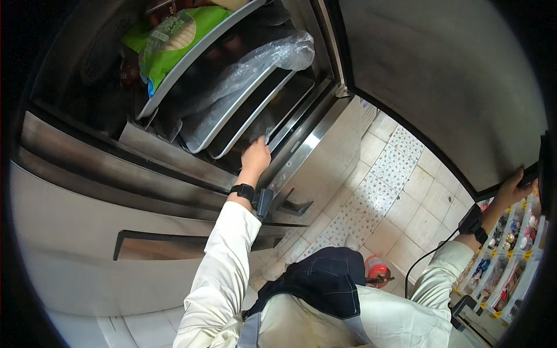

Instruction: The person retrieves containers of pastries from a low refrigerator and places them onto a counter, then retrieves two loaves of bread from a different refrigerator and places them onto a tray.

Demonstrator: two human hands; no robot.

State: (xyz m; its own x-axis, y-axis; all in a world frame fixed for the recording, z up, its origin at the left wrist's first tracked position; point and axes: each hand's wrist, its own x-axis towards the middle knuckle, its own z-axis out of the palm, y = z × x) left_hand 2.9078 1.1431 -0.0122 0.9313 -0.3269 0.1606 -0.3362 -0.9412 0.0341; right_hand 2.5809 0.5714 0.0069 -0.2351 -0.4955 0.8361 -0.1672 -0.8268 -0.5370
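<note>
My left hand reaches into an open steel refrigerator cabinet, its fingers closed at the near end of the lowest tray. A small shiny, clear bit shows at the fingertips; what they pinch is too small to make out. Just above are two more pale-rimmed trays, the upper partly covered by a clear plastic bag. To the far right, my right hand is wrapped round the edge of the open cabinet door. Some of its fingers are hidden behind that edge.
A green bag lies on the top tray. Below the opening is a closed cabinet front with a recessed handle. A red fire extinguisher stands on the tiled floor. Clear bins of small packets stand at right.
</note>
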